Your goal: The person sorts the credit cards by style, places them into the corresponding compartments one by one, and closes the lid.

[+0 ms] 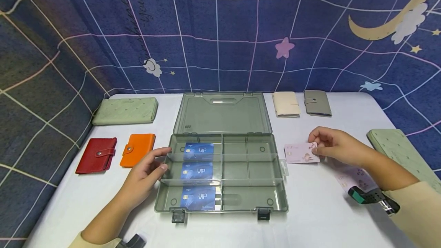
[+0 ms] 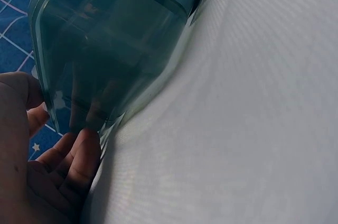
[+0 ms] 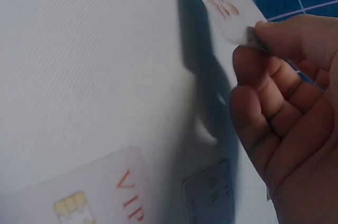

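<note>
Got a pink card [image 1: 299, 153] pinched by its edge between thumb and fingers of the right hand [image 1: 335, 146], just right of the see-through gray box [image 1: 253, 196]. Touching the box's left wall with the left hand [image 1: 142, 175], fingers loosely bent, thumb a bit apart. Can see another pink card [image 1: 353, 179] further right of the box, partly hidden by the right forearm. Also spotting three blue cards [image 1: 197, 170] in the box's left column, one per compartment. Got an orange wallet [image 1: 139, 150] and red wallet [image 1: 95, 155] left of the box, lid [image 1: 222, 114] flipped open behind.
</note>
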A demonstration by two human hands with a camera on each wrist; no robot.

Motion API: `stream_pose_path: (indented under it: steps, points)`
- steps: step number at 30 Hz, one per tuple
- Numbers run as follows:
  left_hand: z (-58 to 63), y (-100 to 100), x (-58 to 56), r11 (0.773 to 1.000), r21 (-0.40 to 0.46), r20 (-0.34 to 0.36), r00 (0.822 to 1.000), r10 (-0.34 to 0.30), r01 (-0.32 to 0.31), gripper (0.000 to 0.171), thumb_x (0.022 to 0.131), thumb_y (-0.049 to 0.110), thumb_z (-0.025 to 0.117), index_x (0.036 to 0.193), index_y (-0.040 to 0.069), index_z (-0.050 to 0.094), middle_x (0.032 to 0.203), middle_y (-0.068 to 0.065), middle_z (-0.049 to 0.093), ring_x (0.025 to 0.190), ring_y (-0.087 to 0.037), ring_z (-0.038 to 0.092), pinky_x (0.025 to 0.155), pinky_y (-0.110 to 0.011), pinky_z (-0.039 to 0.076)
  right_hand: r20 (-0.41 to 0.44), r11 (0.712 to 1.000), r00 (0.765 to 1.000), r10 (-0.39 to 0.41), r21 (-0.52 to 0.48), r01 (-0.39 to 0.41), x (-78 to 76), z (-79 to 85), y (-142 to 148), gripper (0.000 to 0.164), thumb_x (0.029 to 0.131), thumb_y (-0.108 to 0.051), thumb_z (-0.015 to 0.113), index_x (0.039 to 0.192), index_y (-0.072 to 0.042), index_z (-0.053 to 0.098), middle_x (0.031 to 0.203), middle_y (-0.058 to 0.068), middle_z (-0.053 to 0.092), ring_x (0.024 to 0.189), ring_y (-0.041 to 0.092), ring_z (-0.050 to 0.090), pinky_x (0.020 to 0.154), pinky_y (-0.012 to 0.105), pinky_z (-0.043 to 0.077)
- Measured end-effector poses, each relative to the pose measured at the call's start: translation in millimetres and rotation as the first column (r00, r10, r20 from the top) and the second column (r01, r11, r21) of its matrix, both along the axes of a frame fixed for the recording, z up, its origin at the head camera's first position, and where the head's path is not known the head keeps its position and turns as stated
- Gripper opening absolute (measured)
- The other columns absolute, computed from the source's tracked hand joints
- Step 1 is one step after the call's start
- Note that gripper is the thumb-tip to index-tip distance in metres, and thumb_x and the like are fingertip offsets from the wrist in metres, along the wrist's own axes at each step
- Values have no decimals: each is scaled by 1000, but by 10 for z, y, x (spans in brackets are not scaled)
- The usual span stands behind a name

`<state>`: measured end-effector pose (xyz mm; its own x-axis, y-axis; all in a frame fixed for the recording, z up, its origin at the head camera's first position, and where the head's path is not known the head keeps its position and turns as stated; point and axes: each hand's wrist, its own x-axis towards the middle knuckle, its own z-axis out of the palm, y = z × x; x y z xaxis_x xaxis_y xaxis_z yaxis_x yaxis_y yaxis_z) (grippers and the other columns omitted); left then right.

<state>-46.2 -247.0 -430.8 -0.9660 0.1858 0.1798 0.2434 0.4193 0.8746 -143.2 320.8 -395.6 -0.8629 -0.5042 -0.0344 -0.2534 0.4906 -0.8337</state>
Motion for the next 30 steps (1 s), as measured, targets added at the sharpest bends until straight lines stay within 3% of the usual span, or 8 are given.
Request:
stream_pose_path:
  steps: [6,11,16,30]
  points:
    - [7,0,3,1000,-11,0,1000,3,-3,43,107,2,60,149,9,58,137,-11,64,94,-21,66,80,-23,55,56,992,998,-33,-118,40,-17,90,-16,21,100,6,67,119,6,62,88,6,65,74,15,64,65,28,56]
    - [10,3,3,1000,-14,10,1000,8,-8,43,107,3,60,149,10,58,137,-10,64,94,-21,66,80,-23,54,68,980,991,-114,-157,124,-22,190,-77,22,101,1,68,123,2,64,94,3,70,79,13,67,72,25,57]
    - [6,2,1,1000,-14,19,1000,14,-13,43,107,5,60,150,10,57,139,-10,64,96,-21,66,82,-22,55,82,974,986,-147,-163,158,-28,271,-184,23,101,-1,70,124,-1,66,97,1,71,83,13,68,74,24,57]
    - [-12,-7,-7,1000,-15,21,1000,16,-16,43,107,4,61,150,11,58,137,-10,64,94,-20,66,80,-23,55,182,967,979,-90,-219,129,-101,425,-714,30,99,3,70,127,11,61,101,6,71,85,15,67,75,31,60]
